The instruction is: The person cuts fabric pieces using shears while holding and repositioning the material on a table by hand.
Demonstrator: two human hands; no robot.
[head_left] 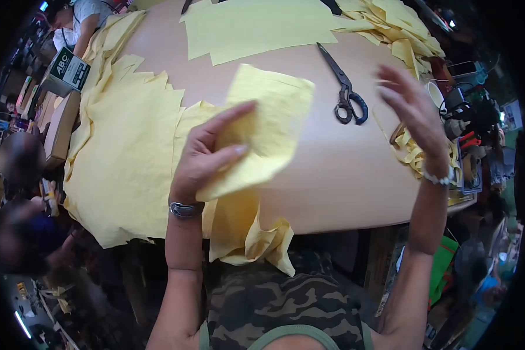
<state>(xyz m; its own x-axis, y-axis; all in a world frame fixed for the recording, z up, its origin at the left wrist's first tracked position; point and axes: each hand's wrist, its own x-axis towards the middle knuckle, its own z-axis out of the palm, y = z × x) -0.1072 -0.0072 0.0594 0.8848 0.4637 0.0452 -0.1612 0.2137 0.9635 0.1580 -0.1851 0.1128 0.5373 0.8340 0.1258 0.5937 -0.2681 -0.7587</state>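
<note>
Above the table, my left hand (213,146) grips a folded piece of yellow cloth (268,125), thumb and index finger lying over its face. My right hand (411,108) is raised over the table's right side, its fingers apart and a little blurred, holding nothing. Between the hands, black-handled scissors (347,90) lie on the table with the blades pointing away from me. More yellow cloth (254,230) hangs over the near edge below my left forearm.
Large yellow fabric layers (122,146) cover the table's left side. A flat yellow panel (256,29) lies at the far side, with heaped yellow pieces (396,29) to its right. Scraps (411,154) and a tray (471,175) sit at right. Other people are at left.
</note>
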